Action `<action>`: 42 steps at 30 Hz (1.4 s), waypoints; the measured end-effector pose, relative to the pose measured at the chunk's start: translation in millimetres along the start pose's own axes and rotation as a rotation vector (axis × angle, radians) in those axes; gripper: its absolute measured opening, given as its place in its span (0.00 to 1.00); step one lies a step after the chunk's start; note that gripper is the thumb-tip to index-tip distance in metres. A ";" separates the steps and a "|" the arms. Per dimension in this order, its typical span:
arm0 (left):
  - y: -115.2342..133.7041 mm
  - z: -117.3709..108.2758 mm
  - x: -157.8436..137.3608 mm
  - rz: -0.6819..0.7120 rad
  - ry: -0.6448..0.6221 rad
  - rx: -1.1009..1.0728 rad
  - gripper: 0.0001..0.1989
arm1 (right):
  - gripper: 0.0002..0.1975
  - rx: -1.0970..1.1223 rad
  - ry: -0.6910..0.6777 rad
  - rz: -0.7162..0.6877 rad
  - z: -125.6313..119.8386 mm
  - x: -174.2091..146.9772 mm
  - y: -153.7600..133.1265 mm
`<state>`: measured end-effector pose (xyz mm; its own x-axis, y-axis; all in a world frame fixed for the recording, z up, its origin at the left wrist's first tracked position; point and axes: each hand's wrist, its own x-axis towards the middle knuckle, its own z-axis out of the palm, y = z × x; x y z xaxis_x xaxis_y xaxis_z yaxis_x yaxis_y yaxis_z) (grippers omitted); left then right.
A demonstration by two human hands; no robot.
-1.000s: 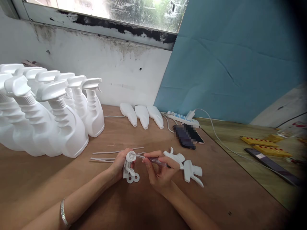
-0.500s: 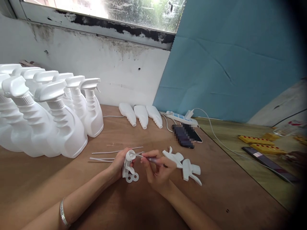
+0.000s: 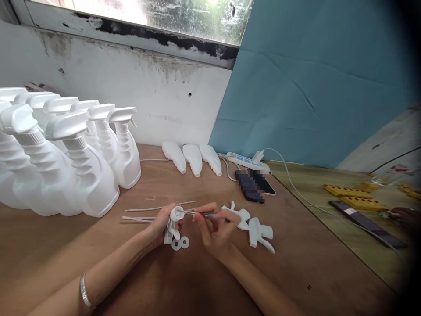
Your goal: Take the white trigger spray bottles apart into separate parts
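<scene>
My left hand [image 3: 162, 224] is closed around a white spray trigger head [image 3: 171, 229], its round collar turned up toward me. Pinched in my right hand [image 3: 219, 230] is a slim screwdriver-like tool [image 3: 210, 215] with a translucent handle. Its thin shaft points left, and the tip is at the collar's opening; how deep it goes I cannot tell. Two flat white washers [image 3: 180, 243] lie just below the held head. Right of my right hand rest two more trigger heads, one partly behind it [image 3: 242, 216] and one in full view [image 3: 259, 232].
Several thin white tubes [image 3: 140, 218] lie by my left hand. Assembled spray bottles [image 3: 95, 175] crowd the left. Three white bottle-shaped covers [image 3: 192, 160] lie near the wall, beside a power strip [image 3: 248, 162] and phones [image 3: 250, 186]. Another person's hand [image 3: 408, 215] shows far right, near yellow strips [image 3: 365, 203].
The trigger head has tilted slightly in my left hand, and the tool's shaft lies a little flatter. The whole view has shifted slightly. Both hands keep their hold.
</scene>
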<state>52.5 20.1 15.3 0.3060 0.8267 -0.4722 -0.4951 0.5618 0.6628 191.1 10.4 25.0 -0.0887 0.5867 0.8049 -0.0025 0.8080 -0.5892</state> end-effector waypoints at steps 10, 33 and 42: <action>1.5 -1.1 2.5 -0.021 0.017 0.001 0.16 | 0.17 0.279 0.085 0.382 -2.6 16.9 -4.1; 11.4 -0.2 -3.4 -0.099 -0.045 -0.017 0.16 | 0.19 0.317 0.192 0.418 4.1 13.6 -9.8; 12.3 -2.7 -3.8 -0.134 -0.093 -0.013 0.17 | 0.19 0.327 0.193 0.410 2.8 14.2 -11.9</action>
<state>43.1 23.8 23.7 0.4432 0.7441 -0.4998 -0.4550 0.6672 0.5898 187.1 9.0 43.2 0.0366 0.8737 0.4851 -0.3182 0.4703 -0.8231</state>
